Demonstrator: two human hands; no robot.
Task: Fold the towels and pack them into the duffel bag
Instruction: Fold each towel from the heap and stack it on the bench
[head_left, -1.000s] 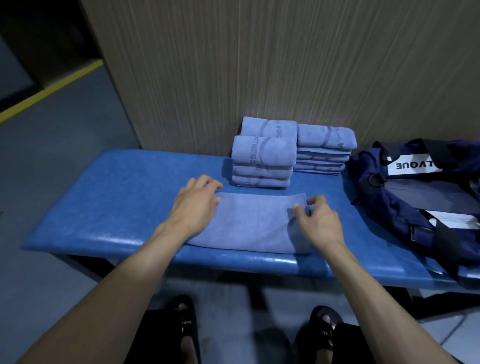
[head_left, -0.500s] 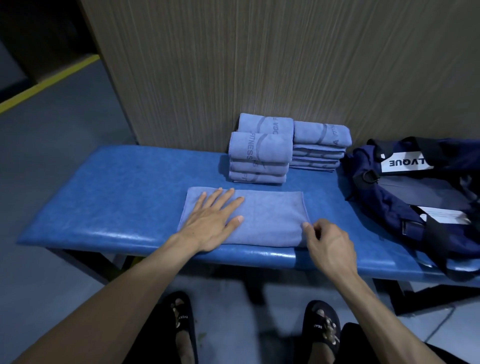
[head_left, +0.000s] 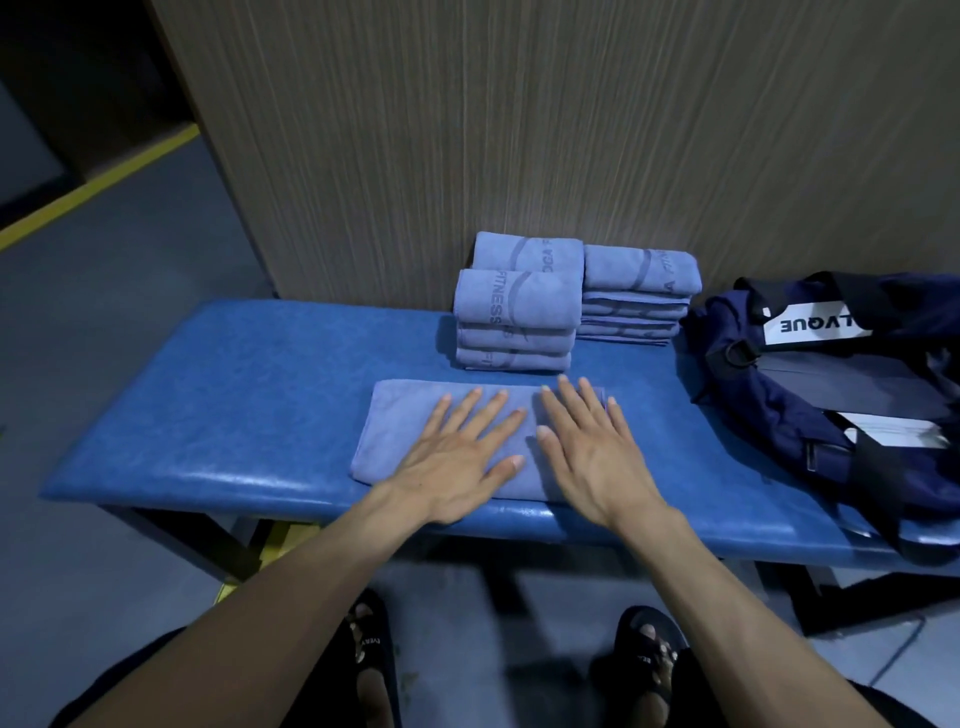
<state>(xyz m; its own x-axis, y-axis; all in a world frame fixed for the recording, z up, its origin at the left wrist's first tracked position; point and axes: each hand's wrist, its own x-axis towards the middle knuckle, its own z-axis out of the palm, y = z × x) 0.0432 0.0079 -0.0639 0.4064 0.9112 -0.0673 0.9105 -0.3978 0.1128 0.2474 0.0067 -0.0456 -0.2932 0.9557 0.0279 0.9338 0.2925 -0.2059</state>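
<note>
A folded blue towel (head_left: 400, 431) lies flat near the front edge of the blue padded bench (head_left: 234, 395). My left hand (head_left: 457, 462) rests on its middle with fingers spread and straight. My right hand (head_left: 592, 452) lies flat on its right half, fingers straight, covering the right end. Behind the towel stand two stacks of folded blue towels, the left stack (head_left: 517, 317) and the right stack (head_left: 636, 293). A navy duffel bag (head_left: 810, 395) with a white label lies open at the right end of the bench.
A wood-grain wall panel (head_left: 519, 130) rises directly behind the bench. The left half of the bench holds nothing. Grey floor with a yellow line (head_left: 98, 187) runs to the left. My feet in black sandals (head_left: 369, 649) stand under the front edge.
My right hand let go of the towel's right edge and moved onto the towel, now flat. My left hand slid right toward the towel's middle.
</note>
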